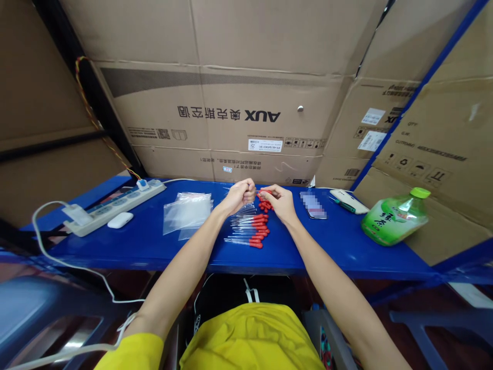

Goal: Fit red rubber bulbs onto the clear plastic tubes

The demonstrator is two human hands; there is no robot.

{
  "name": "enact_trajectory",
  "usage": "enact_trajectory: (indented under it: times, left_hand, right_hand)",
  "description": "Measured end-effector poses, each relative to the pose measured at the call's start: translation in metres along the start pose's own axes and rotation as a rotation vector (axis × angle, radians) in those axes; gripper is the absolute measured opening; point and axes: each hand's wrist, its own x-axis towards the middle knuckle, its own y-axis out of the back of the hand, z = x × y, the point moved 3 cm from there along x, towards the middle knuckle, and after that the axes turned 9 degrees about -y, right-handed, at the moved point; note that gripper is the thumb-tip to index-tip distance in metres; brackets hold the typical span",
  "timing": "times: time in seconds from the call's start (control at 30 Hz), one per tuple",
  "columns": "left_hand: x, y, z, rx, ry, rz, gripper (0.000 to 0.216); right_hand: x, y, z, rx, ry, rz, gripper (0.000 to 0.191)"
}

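Note:
My left hand (239, 197) is closed in a fist at the far middle of the blue table, around what looks like a thin glass dropper tube, mostly hidden by the fingers. Close on its right, my right hand (280, 201) pinches a red rubber bulb at the tube's end. Beneath both hands lie loose red rubber bulbs (265, 206) in a small pile. Nearer to me, several glass droppers with red bulbs (256, 245) lie in a rough row, bulbs to the right. Clear tubes (246, 210) without visible bulbs lie just behind them.
Clear plastic bags (188, 211) lie left of the droppers. Farther left are a power strip (119, 204) with a plugged-in white charger and a white case (120, 220). To the right are a phone-like item (314, 205), a pale flat object (350, 200) and a green bottle (395, 218). Cardboard (231, 41) walls the back.

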Motion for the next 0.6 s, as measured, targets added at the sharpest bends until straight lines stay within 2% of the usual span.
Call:
enact_trajectory:
  times: [0.37,0.6]
  left_hand:
    - [-0.0034,-0.0036,-0.0012,-0.111,0.098,0.044,0.027]
    - [-0.0013,-0.007,-0.0039,-0.111,0.06,0.065,0.02]
  right_hand:
    - [-0.0032,-0.0004,-0.003,-0.087,0.068,0.004,0.028]
    - [-0.0008,0.002,-0.0012,-0.119,0.105,0.025,0.026]
